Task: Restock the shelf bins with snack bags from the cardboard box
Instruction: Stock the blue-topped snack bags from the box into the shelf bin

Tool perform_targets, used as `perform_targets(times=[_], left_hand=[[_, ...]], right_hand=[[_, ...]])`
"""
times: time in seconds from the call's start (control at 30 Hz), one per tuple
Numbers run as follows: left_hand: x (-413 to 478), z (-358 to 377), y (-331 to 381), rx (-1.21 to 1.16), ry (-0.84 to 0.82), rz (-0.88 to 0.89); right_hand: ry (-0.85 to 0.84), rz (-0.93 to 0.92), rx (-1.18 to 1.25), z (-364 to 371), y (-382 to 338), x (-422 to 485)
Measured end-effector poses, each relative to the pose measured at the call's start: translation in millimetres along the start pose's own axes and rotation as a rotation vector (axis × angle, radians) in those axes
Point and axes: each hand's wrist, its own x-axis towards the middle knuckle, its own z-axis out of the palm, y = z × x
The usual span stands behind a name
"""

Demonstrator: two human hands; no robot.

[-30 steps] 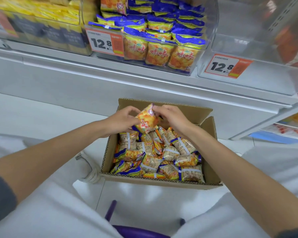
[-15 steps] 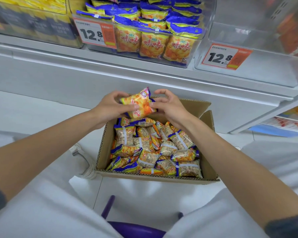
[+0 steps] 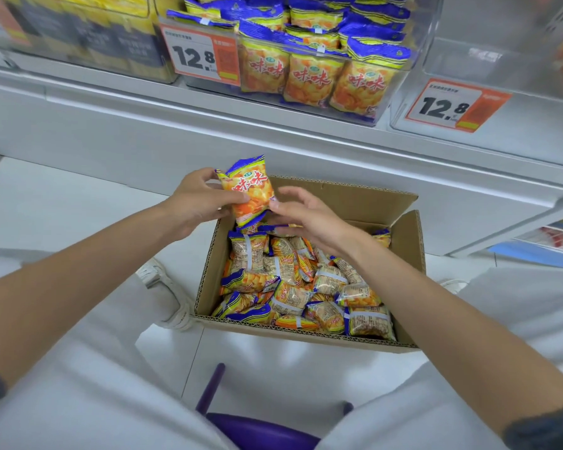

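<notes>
In the head view, the left hand [image 3: 199, 203] holds a small orange-and-blue plastic snack bag [image 3: 249, 193] upright, thumb on its front, above the far left corner of the open brown cardboard box [image 3: 407, 241]. The right hand [image 3: 309, 219] is loosely spread just beside the bag's lower right edge; I cannot tell if it touches. Many similar bags [image 3: 293, 287] fill the box, which stands on the white floor [image 3: 62, 203]. Above, a clear plastic shelf bin [image 3: 418, 43] contains the same bags.

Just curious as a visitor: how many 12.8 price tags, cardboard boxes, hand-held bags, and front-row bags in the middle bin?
12.8 price tags: 2
Cardboard box: 1
Held bag, in the left hand: 1
Front-row bags, middle bin: 3
Total: 7
</notes>
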Motion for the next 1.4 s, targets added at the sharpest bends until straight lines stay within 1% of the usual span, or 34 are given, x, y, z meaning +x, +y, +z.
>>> perform_targets(times=[0.07, 0.17, 0.27, 0.37, 0.47, 0.6, 0.7, 0.8, 0.9, 1.07, 1.17, 1.3, 1.4], left_hand=[[0.4, -8.6, -2.4, -0.035, 0.047, -0.004], [0.4, -17.4, -7.5, -0.038, 0.068, -0.006], [0.8, -22.7, -13.3, -0.007, 0.086, -0.010], [0.3, -26.4, -13.5, 0.002, 0.104, -0.002], [0.7, -27.3, -12.5, -0.012, 0.133, 0.016], [2.2, -20.7, -8.4, -0.009, 0.131, 0.068], [2.2, -12.9, -2.8, 0.020, 0.118, 0.133], [2.6, -6.1, 5.3, 0.018, 0.108, 0.184], [0.8, 1.3, 14.3, -0.012, 0.070, 0.192], [-6.5, 15.6, 28.3, -0.150, -0.088, 0.116], [-9.9, 17.5, 33.2, -0.169, -0.135, 0.116], [-13.2, 12.3, 41.5, -0.224, -0.198, 0.140], [-12.3, 6.8, 46.6, -0.155, -0.108, 0.209]], right_hand=[[0.016, 0.032, -0.202, 4.5, 20.7, 1.0], [-0.047, 0.077, -0.549, 15.1, 61.2, 3.5], [-0.132, 0.093, -0.720, 31.1, 95.6, 10.3], [-0.096, 0.019, -0.826, 38.9, 112.2, 17.0], [-0.024, -0.037, -0.746, 31.1, 103.1, 19.5], [0.128, -0.083, -0.564, -1.9, 49.1, 15.2], [0.265, -0.158, -0.425, -27.7, 6.7, 4.8], [0.376, -0.244, -0.257, -37.7, -22.5, -6.7], [0.375, -0.293, -0.066, -35.8, -44.1, -13.7], [0.338, -0.272, 0.033, -19.6, -59.4, -14.0], [0.312, -0.266, 0.027, -5.5, -67.4, -12.0], [0.350, -0.324, -0.044, 9.5, -81.9, -9.5], [0.312, -0.341, -0.132, 19.5, -99.6, -9.7]])
